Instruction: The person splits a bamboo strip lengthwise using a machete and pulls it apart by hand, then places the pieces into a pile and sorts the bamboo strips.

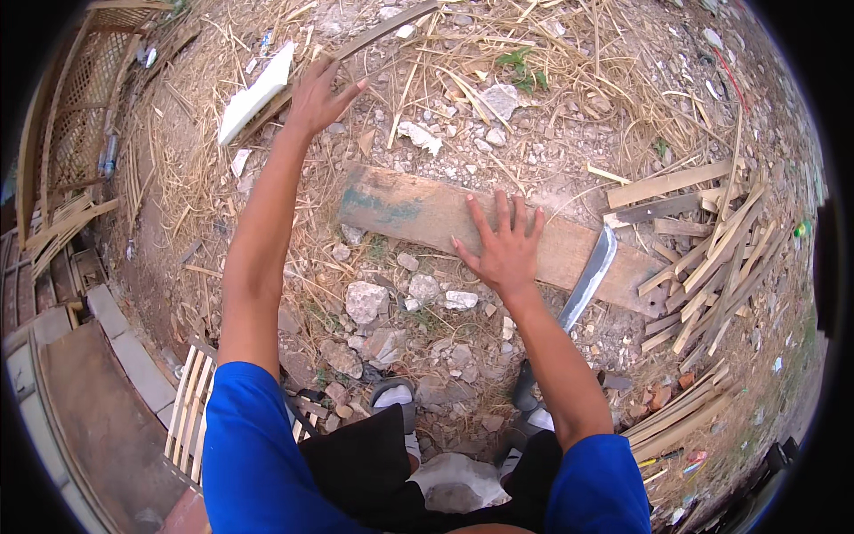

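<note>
We observe a ground surface (565,182) of pale, gritty soil, covered with dry straw, splinters and broken stone. Toward its left limit stands a frame (84,107) of woven lattice with straight wooden edging. Beyond the plank's right end we find a stack of split sticks (725,258): long, narrow, raw yellowish to grey wood, heaped at crossing angles.

The plank (400,205) lies flat on the ground in front of us. It is a long rectangular board of rough brown wood, with a worn teal paint patch near its left end. Across its right half rests a machete (590,278), its broad grey metal blade bright along one edge and its curved tip at the plank's far long edge; our right forearm hides part of the tool. Any label on it is too small for us to read.

Beyond the plank's far left corner lies a narrow strip (382,33) of weathered wood, with a white slab (258,96) of irregular outline alongside. Our left hand (318,100) is over this strip, thumb spread; we cannot tell whether the fingers grip it. Our right hand (507,245) lies palm down on the plank near mid-length, fingers spread, grasping nothing. Angular whitish stones (366,303) lie off the near long edge.
</note>
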Action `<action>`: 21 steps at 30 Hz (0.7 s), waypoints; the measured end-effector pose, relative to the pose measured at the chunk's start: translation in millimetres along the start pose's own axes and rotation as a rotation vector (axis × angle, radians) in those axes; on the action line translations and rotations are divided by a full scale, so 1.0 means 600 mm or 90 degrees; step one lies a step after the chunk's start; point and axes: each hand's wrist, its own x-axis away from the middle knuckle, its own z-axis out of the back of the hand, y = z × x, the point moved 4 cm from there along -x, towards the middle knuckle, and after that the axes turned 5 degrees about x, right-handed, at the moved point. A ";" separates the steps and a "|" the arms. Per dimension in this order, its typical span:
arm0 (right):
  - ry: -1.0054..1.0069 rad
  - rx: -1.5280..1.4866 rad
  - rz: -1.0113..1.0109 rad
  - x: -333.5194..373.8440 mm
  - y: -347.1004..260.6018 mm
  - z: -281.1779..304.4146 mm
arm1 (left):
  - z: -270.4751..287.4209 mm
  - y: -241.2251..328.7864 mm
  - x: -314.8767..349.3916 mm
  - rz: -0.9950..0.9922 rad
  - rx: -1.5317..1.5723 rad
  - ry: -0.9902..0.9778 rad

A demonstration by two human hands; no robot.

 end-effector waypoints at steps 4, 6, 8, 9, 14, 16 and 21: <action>0.019 0.009 -0.011 0.010 0.012 0.003 | 0.135 0.118 0.054 -0.098 0.187 0.050; 0.024 0.006 -0.009 0.007 0.006 0.003 | 0.208 0.154 0.081 -0.114 0.292 0.053; -0.002 -0.005 -0.015 0.010 0.010 0.010 | 0.277 0.185 0.112 -0.102 0.408 0.169; 0.008 -0.007 -0.017 0.012 0.000 0.019 | 0.307 0.176 0.123 -0.146 0.462 0.261; -0.052 -0.453 -0.161 -0.049 0.013 0.122 | 0.427 0.266 0.187 -0.045 0.786 0.392; 0.059 -0.570 -0.163 -0.056 -0.017 0.228 | 0.465 0.294 0.231 -0.045 0.870 0.435; 0.142 -0.499 -0.099 -0.018 -0.041 0.469 | 0.603 0.384 0.308 -0.074 1.003 0.383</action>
